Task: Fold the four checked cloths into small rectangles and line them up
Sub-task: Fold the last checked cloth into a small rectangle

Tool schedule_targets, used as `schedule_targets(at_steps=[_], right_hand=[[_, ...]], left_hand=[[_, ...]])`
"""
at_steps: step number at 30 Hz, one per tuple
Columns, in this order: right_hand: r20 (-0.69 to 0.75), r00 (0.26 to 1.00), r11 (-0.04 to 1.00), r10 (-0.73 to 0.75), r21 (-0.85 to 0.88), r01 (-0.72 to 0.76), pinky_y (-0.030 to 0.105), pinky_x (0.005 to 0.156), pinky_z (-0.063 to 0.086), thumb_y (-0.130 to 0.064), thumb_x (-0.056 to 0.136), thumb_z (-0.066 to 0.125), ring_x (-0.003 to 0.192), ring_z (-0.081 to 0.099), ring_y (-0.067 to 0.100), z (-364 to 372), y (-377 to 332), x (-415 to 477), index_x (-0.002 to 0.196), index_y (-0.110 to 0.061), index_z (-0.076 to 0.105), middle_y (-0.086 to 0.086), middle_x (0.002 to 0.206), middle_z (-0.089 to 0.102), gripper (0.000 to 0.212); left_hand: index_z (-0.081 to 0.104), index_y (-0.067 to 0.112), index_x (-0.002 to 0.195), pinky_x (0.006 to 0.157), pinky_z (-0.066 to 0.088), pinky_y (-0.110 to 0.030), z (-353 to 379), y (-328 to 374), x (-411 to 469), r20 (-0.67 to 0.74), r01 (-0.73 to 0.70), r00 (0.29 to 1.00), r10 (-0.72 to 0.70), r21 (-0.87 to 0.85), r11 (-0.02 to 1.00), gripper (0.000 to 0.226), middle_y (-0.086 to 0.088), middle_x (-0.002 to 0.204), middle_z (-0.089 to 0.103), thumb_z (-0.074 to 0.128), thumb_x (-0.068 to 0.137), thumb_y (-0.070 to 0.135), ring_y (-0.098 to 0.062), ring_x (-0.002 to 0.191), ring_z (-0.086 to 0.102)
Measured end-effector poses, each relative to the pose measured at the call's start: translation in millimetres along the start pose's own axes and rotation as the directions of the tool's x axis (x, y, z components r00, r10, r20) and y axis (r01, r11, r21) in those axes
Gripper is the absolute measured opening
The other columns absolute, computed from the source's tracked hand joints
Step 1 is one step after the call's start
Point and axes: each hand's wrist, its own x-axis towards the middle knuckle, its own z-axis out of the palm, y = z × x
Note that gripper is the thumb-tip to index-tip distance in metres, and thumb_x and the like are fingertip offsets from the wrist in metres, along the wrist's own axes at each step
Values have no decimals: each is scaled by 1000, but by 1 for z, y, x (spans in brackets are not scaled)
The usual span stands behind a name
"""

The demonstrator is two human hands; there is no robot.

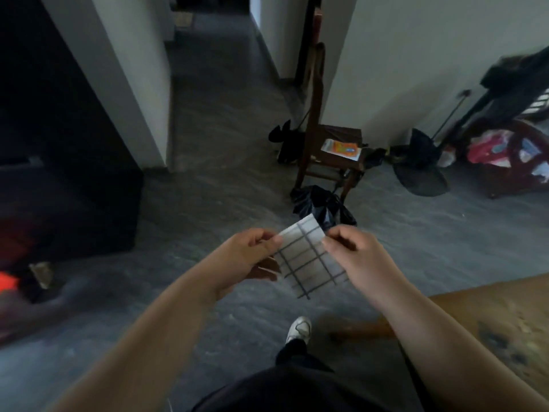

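Note:
A white cloth with a dark checked grid (306, 258) hangs in the air between my two hands, above the grey floor. It looks folded to a small rectangle. My left hand (248, 257) pinches its upper left corner, with fingers curled behind its left edge. My right hand (353, 255) pinches its upper right edge between thumb and fingers. The cloth's lower part hangs free. No other checked cloth is in view.
A wooden table corner (490, 316) lies at the lower right. A wooden chair (332, 156) with a packet on its seat stands ahead, a black bag (320, 203) at its foot. Dark furniture (59, 173) fills the left. My white shoe (298, 330) shows below.

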Motion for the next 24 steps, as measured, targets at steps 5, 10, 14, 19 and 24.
schedule_targets(at_steps=[5, 10, 14, 19, 24], right_hand=[[28, 999, 984, 19, 177, -23, 46, 66, 48, -36, 99, 59, 65, 57, 26, 5, 6, 54, 87, -24, 68, 6, 70, 61, 19], [29, 995, 923, 97, 371, -101, 54, 90, 56, -32, 99, 59, 93, 71, 23, -10, 29, 132, 93, -30, 72, 0, 94, 75, 14], [26, 984, 832, 175, 531, -162, 43, 81, 61, -21, 100, 58, 91, 71, 22, -38, 38, 202, 99, -20, 71, 0, 95, 75, 13], [15, 978, 818, 206, 546, -180, 25, 61, 56, -10, 99, 60, 76, 70, 13, -96, 42, 273, 105, -12, 66, -1, 88, 74, 9], [-129, 957, 867, 259, 468, -171, 24, 64, 58, -15, 98, 63, 81, 72, 9, -156, 59, 317, 101, -22, 68, -6, 91, 76, 10]], left_hand=[[64, 12, 126, 98, 53, -51, -4, -4, 39, 17, -19, 1000, 23, -198, 980, 33, -23, 127, 64, 61, 97, 26, -39, 112, 64], [67, 9, 118, 84, 60, -44, 1, 29, 109, -141, -12, 990, -10, -156, 988, 21, -16, 112, 73, 56, 100, 15, -31, 99, 71], [70, 5, 105, 71, 61, -38, 2, 78, 186, -227, -20, 974, 25, 24, 1000, 16, -22, 101, 73, 58, 100, 15, -26, 81, 70], [72, 12, 99, 70, 62, -40, 26, 136, 281, -237, -55, 968, 84, 128, 990, 15, -12, 89, 77, 59, 100, 18, -27, 78, 74], [70, 15, 108, 73, 62, -40, 60, 172, 354, -100, -53, 993, 69, 151, 987, 17, -7, 92, 78, 55, 102, 20, -25, 84, 76]])
